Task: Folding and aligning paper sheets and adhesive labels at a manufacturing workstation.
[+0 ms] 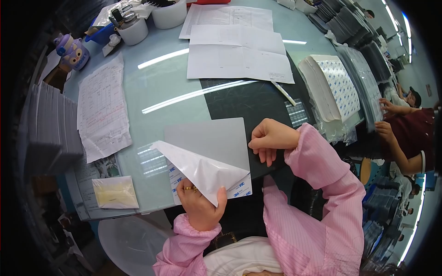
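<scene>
Grey rectangular sheet (pixel 209 135), blue-printed white glossy liner (pixel 207 170) apparently mid-peel, pinched in left hand (pixel 200 202); right hand (pixel 271 140) loosely curled, empty; steady pull likely needed.

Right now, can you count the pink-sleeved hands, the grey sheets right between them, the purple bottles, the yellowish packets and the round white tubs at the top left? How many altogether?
Hands: 2, left hand and right hand
Grey sheet: 1
Purple bottle: 1
Yellowish packet: 1
Round white tubs: 2
Total: 7
</scene>
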`<move>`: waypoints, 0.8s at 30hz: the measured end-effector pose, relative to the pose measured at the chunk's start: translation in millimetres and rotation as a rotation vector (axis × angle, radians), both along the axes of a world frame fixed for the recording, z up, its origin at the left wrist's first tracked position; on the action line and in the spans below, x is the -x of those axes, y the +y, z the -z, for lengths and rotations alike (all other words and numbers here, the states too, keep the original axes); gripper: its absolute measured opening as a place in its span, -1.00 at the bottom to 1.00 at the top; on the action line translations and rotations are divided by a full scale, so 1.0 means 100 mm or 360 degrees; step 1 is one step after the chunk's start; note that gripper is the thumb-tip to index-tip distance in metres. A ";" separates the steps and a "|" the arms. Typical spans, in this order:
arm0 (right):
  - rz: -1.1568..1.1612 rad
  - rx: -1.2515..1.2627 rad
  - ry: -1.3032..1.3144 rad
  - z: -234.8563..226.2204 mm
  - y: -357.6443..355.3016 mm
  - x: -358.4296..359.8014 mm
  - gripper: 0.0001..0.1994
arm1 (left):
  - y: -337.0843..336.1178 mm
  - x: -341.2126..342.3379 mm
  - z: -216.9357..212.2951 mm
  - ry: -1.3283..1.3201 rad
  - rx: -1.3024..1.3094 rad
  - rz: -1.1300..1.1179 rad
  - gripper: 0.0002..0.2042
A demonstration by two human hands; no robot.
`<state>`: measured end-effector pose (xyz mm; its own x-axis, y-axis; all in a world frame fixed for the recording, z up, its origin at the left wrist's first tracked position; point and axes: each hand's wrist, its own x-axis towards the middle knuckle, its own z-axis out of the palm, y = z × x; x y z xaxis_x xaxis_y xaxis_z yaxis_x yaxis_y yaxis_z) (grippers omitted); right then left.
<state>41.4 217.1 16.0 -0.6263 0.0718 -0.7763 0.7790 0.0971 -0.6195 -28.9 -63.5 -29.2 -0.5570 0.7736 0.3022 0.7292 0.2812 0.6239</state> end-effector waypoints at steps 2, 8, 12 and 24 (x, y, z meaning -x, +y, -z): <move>0.0005 -0.0007 0.0002 -0.01 -0.01 0.00 -0.75 | 0.01 -0.01 -0.01 -0.0001 -0.0012 -0.0010 -0.50; -0.0014 -0.0055 -0.0018 -0.06 -0.04 0.02 -0.78 | -0.01 0.00 0.00 0.0006 0.0012 0.0013 -0.48; 0.0005 -0.0083 -0.0011 -0.02 -0.06 0.02 -0.76 | -0.02 -0.01 0.01 0.0024 0.0049 0.0018 -0.47; 0.0053 -0.0052 0.0004 -0.01 -0.04 -0.01 -0.76 | 0.00 -0.01 -0.01 0.0034 0.0025 0.0020 -0.48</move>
<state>42.2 213.3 16.8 -0.6250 0.1179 -0.7716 0.7806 0.0914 -0.6183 -28.0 -63.9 -28.6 -0.5408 0.7852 0.3017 0.7459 0.2818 0.6035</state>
